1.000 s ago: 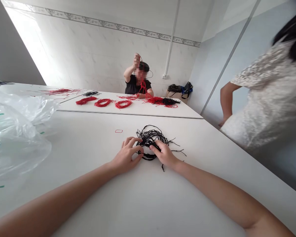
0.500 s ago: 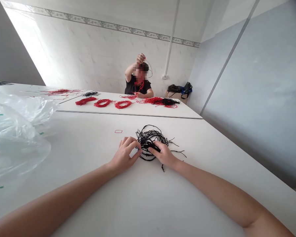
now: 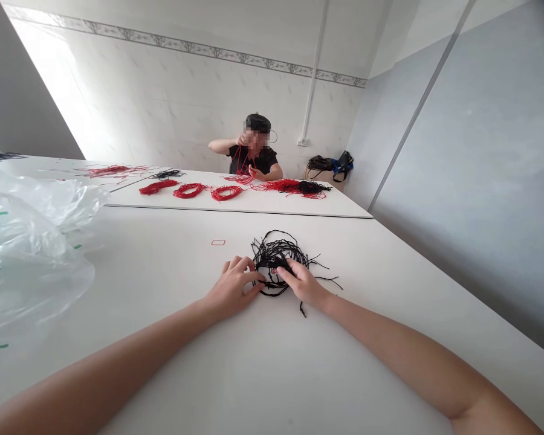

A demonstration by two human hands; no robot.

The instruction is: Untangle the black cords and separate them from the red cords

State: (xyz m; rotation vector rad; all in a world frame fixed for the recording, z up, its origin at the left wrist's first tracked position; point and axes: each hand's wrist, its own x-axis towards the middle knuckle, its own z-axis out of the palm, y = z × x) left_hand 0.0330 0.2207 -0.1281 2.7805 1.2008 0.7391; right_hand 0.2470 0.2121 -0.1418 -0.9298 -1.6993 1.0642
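Note:
A loose coil of thin black cords (image 3: pixel 281 246) lies on the white table in front of me, several knotted ends sticking out to the right. My right hand (image 3: pixel 307 285) grips a bunch of these cords from the right, thumb on top and fingers partly hidden beneath. At the coil's left edge, my left hand (image 3: pixel 236 286) has its thumb and forefinger nearly together around the strands there. Its other fingers are curled against the cords.
A clear plastic bag (image 3: pixel 31 241) lies at the left. Red cord coils (image 3: pixel 226 193) and a red-and-black cord pile (image 3: pixel 290 186) lie on the far table (image 3: pixel 254 206). Behind it a person (image 3: pixel 265 162) handles red cords. A small red outline (image 3: pixel 218 242) marks my table.
My left thumb and forefinger have shifted slightly right and down at the coil's edge. The black bunch under my right hand has moved up a little. The person opposite has lowered a raised hand.

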